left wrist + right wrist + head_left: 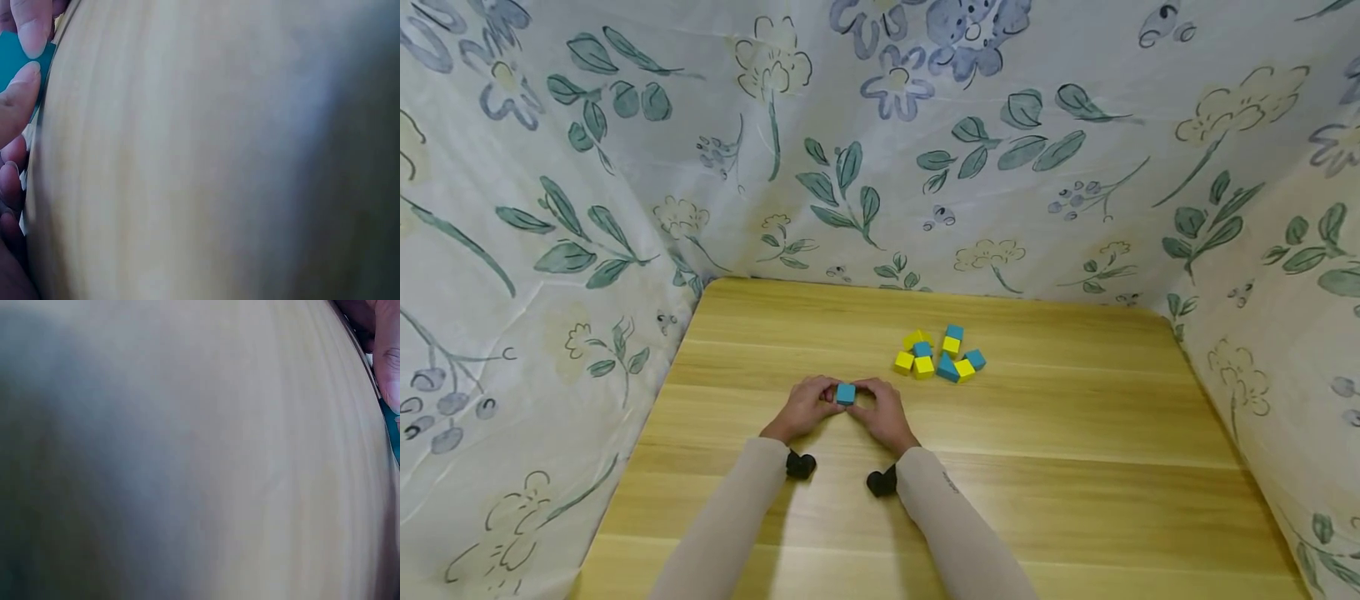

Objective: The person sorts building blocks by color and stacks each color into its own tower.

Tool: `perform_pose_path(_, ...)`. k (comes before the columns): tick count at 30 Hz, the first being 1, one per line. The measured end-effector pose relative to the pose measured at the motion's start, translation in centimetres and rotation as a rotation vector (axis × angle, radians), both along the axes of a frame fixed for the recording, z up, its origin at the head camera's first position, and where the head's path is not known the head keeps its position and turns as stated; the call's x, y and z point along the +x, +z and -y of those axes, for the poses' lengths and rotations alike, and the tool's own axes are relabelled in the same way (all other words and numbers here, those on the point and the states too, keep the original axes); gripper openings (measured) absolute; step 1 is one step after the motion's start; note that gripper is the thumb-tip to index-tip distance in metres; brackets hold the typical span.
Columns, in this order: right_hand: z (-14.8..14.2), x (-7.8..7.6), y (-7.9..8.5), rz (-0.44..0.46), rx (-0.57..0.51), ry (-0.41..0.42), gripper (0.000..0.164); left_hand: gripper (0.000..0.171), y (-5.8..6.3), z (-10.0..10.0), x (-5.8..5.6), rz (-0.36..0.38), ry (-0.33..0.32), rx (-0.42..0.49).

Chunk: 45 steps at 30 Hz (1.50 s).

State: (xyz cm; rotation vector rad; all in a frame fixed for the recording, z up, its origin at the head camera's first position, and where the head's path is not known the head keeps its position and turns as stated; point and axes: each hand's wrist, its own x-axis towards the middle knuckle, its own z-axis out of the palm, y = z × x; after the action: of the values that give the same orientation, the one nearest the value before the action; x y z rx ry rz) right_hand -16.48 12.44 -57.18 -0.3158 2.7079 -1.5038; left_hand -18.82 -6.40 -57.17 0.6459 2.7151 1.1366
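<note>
Between my two hands is a small blue cube block (846, 394), left of a group of blocks. My left hand (807, 408) holds its left side with fingers and thumb. From the right, my right hand (883, 415) pinches the same block. In the left wrist view the teal-looking block (12, 59) shows at the left edge, two fingertips meeting in front of it. Only a sliver of the block (392, 428) appears at the right edge of the right wrist view, under a thumb or finger. The block's underside is hidden.
Right of the hands lie several yellow and blue blocks, among them a yellow cube (923, 367), a blue triangular block (947, 367) and a blue cube (975, 359). The wooden table (1075, 417) is bounded by a floral cloth (880, 183) at the back and sides.
</note>
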Motion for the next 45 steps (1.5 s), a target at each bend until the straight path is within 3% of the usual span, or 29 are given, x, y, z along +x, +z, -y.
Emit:
perform_pose_path(9,-0.6,2.0,0.1,0.065,-0.15,-0.04,0.043,0.041,0.4,0.9,0.8,0.043,-0.003,-0.013)
perform_pose_path(16,-3.7,4.0,0.9,0.074,-0.255,-0.13,0.04,0.032,0.7,1.4,1.3,0.033,-0.042,0.001)
perform_pose_path(24,-10.2,4.5,1.3,0.067,-0.356,-0.399,0.033,0.033,0.7,1.8,1.4,0.024,-0.071,0.019)
perform_pose_path(31,-14.8,3.7,1.0,0.054,-0.315,-0.56,0.032,0.03,0.4,1.8,1.4,0.017,-0.069,0.023)
perform_pose_path(35,-16.7,2.6,1.0,0.072,-0.233,-0.533,0.036,0.031,0.5,1.8,1.1,0.023,-0.067,0.019)
perform_pose_path(45,-18.7,-0.5,2.1,0.161,0.026,-0.29,0.057,0.028,1.1,2.1,0.5,0.04,-0.082,0.016)
